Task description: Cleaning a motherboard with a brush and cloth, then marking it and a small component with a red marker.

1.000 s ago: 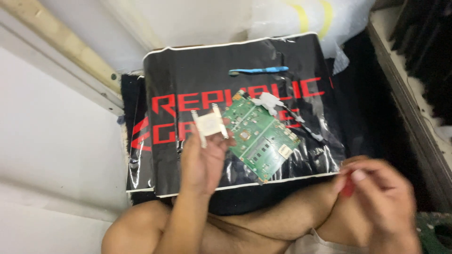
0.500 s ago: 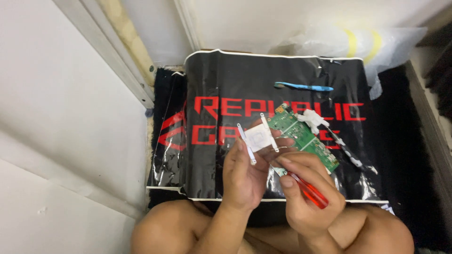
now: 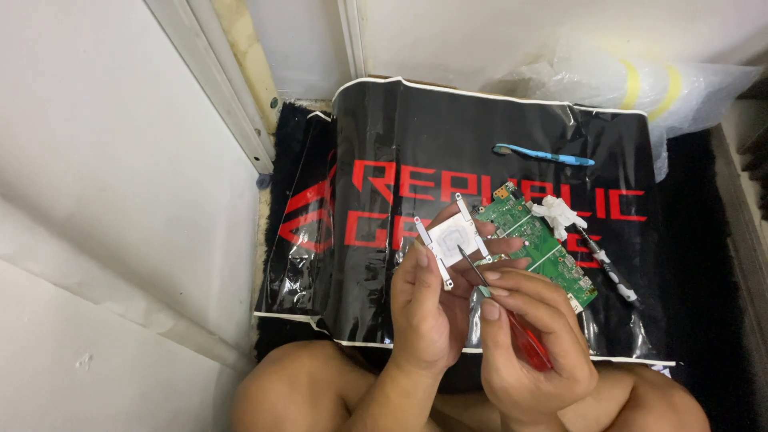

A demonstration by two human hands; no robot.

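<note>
While my left hand (image 3: 428, 308) pinches the square white metal bracket (image 3: 453, 237) above the black plastic mat's (image 3: 384, 128) front edge | right hand (image 3: 532, 352) closed on red-handled screwdriver (image 3: 512, 324), tip on bracket | I judge: steady grip, gentle pressure.

We have one view only, from a camera on the person's head, looking steeply down and slightly forward past the bare knees onto the floor. It sits close: the left hand (image 3: 428, 308) and right hand (image 3: 532, 344) fill the lower middle, over a black plastic sheet (image 3: 384, 288). The white wall (image 3: 104, 160) runs along the left, and the far wall's base crosses the top edge.
</note>
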